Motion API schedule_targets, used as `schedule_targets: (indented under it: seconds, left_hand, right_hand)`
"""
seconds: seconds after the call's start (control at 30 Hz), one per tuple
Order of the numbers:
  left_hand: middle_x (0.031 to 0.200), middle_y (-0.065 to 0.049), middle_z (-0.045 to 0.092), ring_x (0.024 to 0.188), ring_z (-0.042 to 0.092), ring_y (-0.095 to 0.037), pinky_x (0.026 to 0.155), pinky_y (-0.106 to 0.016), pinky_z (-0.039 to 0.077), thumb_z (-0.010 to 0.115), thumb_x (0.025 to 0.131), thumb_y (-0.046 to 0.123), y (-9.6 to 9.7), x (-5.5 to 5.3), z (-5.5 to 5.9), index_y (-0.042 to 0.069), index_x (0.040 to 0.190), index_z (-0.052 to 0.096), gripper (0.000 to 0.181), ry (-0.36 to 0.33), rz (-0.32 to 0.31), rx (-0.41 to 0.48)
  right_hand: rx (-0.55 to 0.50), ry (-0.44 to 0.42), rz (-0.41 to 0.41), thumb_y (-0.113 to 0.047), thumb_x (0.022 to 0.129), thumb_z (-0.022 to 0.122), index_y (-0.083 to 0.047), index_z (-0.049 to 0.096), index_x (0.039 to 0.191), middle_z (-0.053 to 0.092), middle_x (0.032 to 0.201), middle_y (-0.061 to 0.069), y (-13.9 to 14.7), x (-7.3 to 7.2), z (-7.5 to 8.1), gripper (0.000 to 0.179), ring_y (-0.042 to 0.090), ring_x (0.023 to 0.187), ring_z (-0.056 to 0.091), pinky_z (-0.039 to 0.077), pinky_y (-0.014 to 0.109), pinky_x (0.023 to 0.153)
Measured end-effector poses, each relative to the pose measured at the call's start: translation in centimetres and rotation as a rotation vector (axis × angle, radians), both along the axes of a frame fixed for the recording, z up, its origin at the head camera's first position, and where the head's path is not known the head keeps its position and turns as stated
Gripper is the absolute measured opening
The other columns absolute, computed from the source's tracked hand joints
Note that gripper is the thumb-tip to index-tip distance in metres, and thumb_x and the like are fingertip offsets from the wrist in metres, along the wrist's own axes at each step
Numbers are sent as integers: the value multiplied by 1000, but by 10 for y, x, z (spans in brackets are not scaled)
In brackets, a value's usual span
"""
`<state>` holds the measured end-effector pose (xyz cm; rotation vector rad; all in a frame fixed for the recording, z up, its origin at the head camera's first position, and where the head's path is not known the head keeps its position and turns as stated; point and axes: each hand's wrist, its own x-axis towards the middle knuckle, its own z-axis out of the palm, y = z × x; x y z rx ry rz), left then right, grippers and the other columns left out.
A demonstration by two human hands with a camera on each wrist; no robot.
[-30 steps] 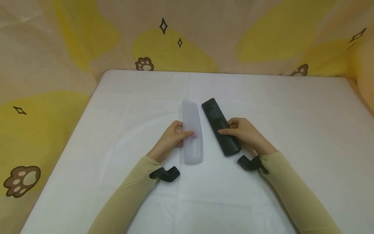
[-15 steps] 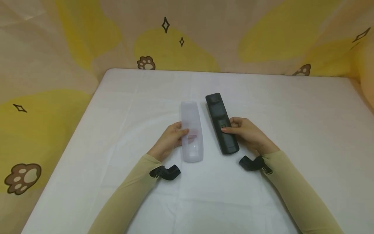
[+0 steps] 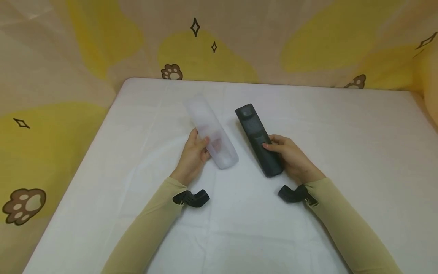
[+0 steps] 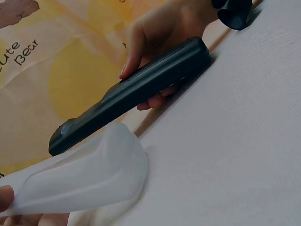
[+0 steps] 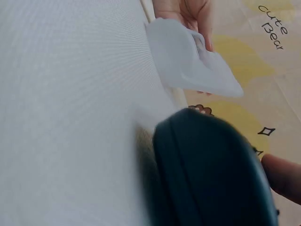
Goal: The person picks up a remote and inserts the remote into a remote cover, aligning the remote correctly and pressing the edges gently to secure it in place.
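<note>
My left hand [image 3: 190,159] holds a translucent, milky remote control cover [image 3: 202,114] by its left edge, thumb on top and fingers behind. The cover slants, its far end toward the upper left. To its right, my right hand [image 3: 295,158] grips a black remote control [image 3: 252,122] by its right edge, thumb over the upper face. That upper face is the back, with hollows and no buttons showing. Cover and remote are apart in the head view. In the left wrist view the remote [image 4: 136,92] appears behind the cover [image 4: 89,176], tilted above the white cloth.
A white cloth covers the table [image 3: 239,232] under both hands. Beyond its back and left edges hangs a yellow and beige curtain [image 3: 137,42] with paw prints. A black wrist mount [image 3: 191,198] sits on the left sleeve, another wrist mount [image 3: 295,193] on the right.
The left hand has moved away from me and turned the cover so its far end swings left. The right hand has tilted the remote, bringing the hollows of its back into view.
</note>
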<state>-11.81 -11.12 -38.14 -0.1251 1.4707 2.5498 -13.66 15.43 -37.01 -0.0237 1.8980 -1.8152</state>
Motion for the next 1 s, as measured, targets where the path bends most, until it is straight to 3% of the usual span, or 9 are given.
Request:
schedule_targets:
  seconds: [0.17, 0.33, 0.6, 1.0]
  left_hand:
    - [127, -10, 47, 109, 55, -17, 84, -25, 45, 36, 100, -3, 0, 0, 0, 10, 135, 31, 38, 20, 33, 10]
    - [131, -15, 47, 111, 56, -19, 90, -29, 45, 38, 98, -5, 1, 1, -2, 5, 137, 34, 40, 16, 35, 5]
    - [134, -19, 46, 104, 59, -17, 87, -30, 48, 36, 99, -5, 1, 0, -2, 7, 135, 36, 38, 65, 63, 22]
    - [127, -16, 49, 103, 57, -14, 79, -25, 47, 35, 98, -6, 2, -1, -5, 6, 136, 34, 39, 115, 109, 3]
  right_hand:
    - [-20, -38, -48, -14, 95, 52, -3, 51, 115, 52, 103, 2, -1, 2, 1, 22, 16, 91, 51, 45, 27, 80]
    - [-30, -67, -88, -19, 93, 55, -15, 58, 97, 54, 96, 0, -4, 4, 0, 6, 14, 83, 53, 47, 26, 72]
    - [53, 19, 11, -24, 90, 63, -5, 58, 102, 58, 87, 1, -6, 3, -3, 23, 12, 73, 55, 48, 24, 64]
    - [97, 67, 125, -22, 88, 66, -5, 59, 97, 58, 84, 3, -7, 3, -8, 21, 14, 69, 54, 47, 24, 59]
